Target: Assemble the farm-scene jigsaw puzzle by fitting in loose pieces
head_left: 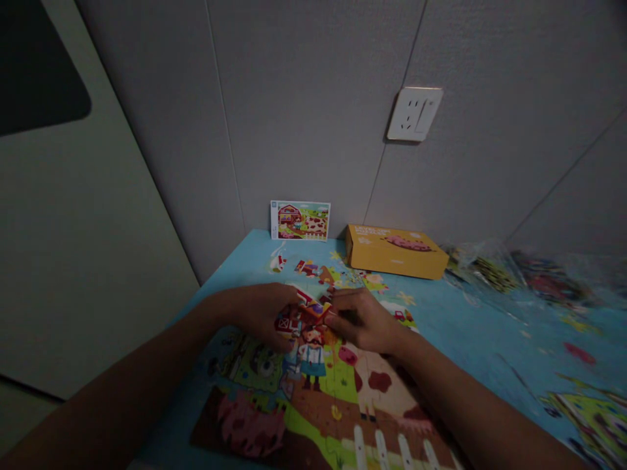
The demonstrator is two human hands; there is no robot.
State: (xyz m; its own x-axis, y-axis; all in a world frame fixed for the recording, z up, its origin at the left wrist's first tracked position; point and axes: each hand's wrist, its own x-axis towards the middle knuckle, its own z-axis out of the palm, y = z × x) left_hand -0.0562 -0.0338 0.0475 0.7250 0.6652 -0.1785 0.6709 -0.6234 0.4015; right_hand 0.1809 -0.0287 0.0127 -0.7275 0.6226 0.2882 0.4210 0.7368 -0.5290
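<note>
At the far edge of the farm jigsaw [337, 385], our right hand [362, 320] held a barn piece [318, 311] in pinched fingers, while our left hand [262, 314] curled beside it; we couldn't tell whether its fingers gripped anything. To seat the piece well, we judged, we needed to match knob to socket squarely and press flat, checking against the picture card [304, 220] beyond the jigsaw.

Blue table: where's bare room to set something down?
Table right of right arm, this side of box and bags; smaller patch left of card, beyond left hand. Crowded: puzzle, loose pieces beyond it.
</note>
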